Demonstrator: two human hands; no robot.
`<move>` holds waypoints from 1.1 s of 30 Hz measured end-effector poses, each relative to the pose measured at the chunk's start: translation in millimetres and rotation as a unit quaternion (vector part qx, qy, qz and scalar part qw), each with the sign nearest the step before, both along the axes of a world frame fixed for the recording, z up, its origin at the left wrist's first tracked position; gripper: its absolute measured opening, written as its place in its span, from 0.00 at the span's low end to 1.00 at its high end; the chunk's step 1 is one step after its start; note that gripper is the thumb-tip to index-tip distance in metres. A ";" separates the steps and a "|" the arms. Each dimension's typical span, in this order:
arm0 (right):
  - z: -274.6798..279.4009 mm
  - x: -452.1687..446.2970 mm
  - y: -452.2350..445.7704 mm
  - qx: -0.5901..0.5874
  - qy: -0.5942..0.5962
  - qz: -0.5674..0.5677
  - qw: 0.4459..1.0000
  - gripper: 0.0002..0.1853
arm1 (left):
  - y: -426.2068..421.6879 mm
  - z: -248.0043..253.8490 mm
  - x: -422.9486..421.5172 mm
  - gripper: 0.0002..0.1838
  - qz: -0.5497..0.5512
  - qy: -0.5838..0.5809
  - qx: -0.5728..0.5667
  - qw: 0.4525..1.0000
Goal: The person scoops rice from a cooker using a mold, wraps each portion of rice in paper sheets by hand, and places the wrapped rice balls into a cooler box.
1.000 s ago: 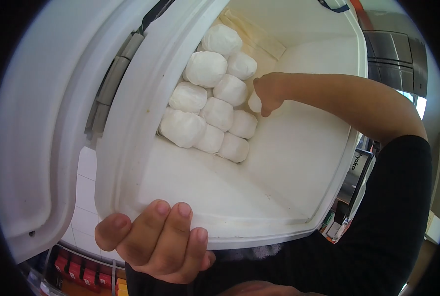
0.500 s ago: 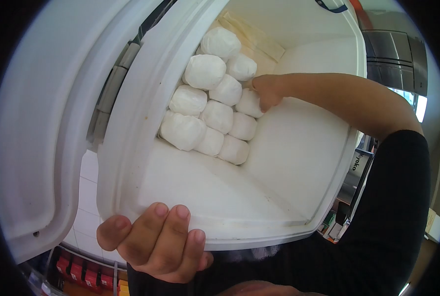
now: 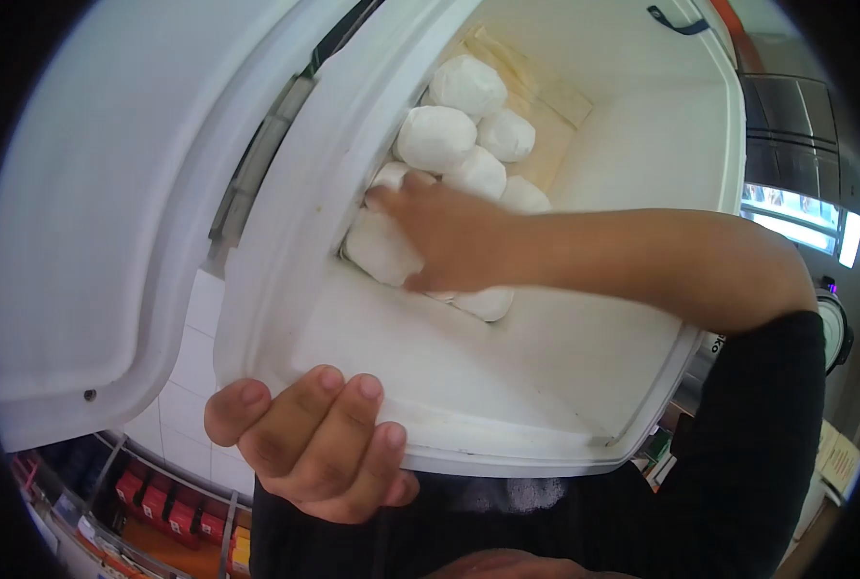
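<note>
A deep white cooler box [image 3: 507, 458] stands open in front of me. Several rounded white bundles [image 3: 436, 138] are stacked inside against its left wall, looking wrapped in thin paper or cloth. My right hand [image 3: 449, 227] reaches in from the right, slightly blurred. Its fingers are spread across the near left bundle [image 3: 377, 249] and the one behind it, and it covers other bundles beneath. At the bottom left, my left hand [image 3: 324, 444] has its fingers curled over the box's near rim.
The hinged white lid [image 3: 82, 222] is swung open on the left. A beige sheet [image 3: 546, 101] lines the box's far end. Below left, red packages [image 3: 164, 497] sit on a rack above tiled floor. A dark appliance [image 3: 791, 125] stands beyond the box at the right.
My right hand has moved left and nearer, from the bundles at the right side to those by the left wall. My left hand stays on the rim. The view has shifted slightly.
</note>
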State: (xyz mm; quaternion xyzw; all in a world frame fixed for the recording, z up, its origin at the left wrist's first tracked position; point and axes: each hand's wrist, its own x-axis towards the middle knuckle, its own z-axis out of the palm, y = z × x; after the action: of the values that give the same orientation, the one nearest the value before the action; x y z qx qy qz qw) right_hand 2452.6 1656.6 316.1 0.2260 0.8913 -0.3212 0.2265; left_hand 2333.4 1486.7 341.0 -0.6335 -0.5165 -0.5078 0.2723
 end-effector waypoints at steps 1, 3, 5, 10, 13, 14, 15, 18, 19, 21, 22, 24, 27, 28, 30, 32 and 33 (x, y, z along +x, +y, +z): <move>-7.7 -3.8 -14.6 0.013 -0.026 0.013 0.999 0.37 | -0.4 -0.7 -1.4 0.17 -0.006 0.000 0.000 1.000; -13.9 -12.2 -22.2 0.035 -0.053 0.020 0.998 0.38 | 0.5 -2.1 -1.5 0.17 -0.018 0.000 0.010 1.000; -11.5 -16.7 -20.2 -0.032 -0.086 0.014 0.996 0.38 | 0.4 -4.0 -0.5 0.18 -0.010 -0.006 0.014 1.000; 40.2 8.3 39.3 -0.138 -0.058 0.054 0.987 0.34 | 4.8 -4.3 -3.8 0.18 -0.014 0.012 0.023 1.000; 34.7 49.0 95.0 -0.158 -0.128 0.008 0.979 0.31 | 4.9 -5.6 -2.8 0.17 -0.017 0.010 0.032 0.999; 35.6 59.4 116.0 -0.142 -0.162 -0.008 0.977 0.33 | 4.7 -5.0 -1.5 0.17 -0.012 0.005 0.032 0.999; 35.7 67.2 135.7 -0.126 -0.193 -0.025 0.973 0.34 | 4.0 -4.7 -1.1 0.17 -0.011 0.003 0.034 0.999; 16.6 80.3 180.2 -0.013 -0.230 -0.032 0.973 0.35 | 1.1 -4.3 -0.5 0.17 -0.010 -0.003 0.010 1.000; 3.2 83.5 192.1 0.006 -0.287 -0.053 0.957 0.35 | 0.1 -5.2 -0.1 0.17 -0.009 -0.001 0.008 1.000; -23.2 89.4 197.3 0.026 -0.339 -0.077 0.937 0.35 | -3.0 -6.8 -1.0 0.17 -0.011 0.003 0.008 1.000; -42.2 88.0 195.8 0.024 -0.362 -0.058 0.930 0.35 | -4.2 -7.8 -4.2 0.19 -0.030 0.024 0.001 0.999; -55.5 74.5 187.3 0.020 -0.385 -0.039 0.922 0.34 | -4.4 -8.5 -6.3 0.22 -0.050 0.044 -0.007 0.998; -74.8 74.3 175.3 0.037 -0.435 -0.022 0.899 0.28 | -8.0 -10.0 -5.5 0.22 -0.043 0.045 -0.014 0.998; -79.0 76.9 181.1 0.035 -0.435 -0.020 0.899 0.28 | -10.1 -9.8 -5.5 0.22 -0.037 0.049 -0.021 0.998; -72.3 69.2 184.5 0.088 -0.487 0.109 0.862 0.19 | -13.6 -8.3 -4.8 0.22 -0.030 0.051 -0.035 0.998; -47.6 55.2 178.7 0.093 -0.526 0.110 0.838 0.19 | -18.3 -6.3 -2.5 0.23 -0.025 0.050 -0.057 0.997; -39.2 50.5 175.8 0.102 -0.563 0.108 0.813 0.19 | -18.5 -5.8 -2.9 0.23 -0.027 0.052 -0.060 0.996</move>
State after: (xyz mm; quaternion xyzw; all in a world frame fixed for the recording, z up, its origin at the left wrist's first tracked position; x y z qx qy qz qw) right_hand 2503.1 1832.4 276.9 0.2911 0.6546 -0.0184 0.6974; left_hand 2330.5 1468.2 335.2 -0.6881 -0.5138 -0.4491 0.2468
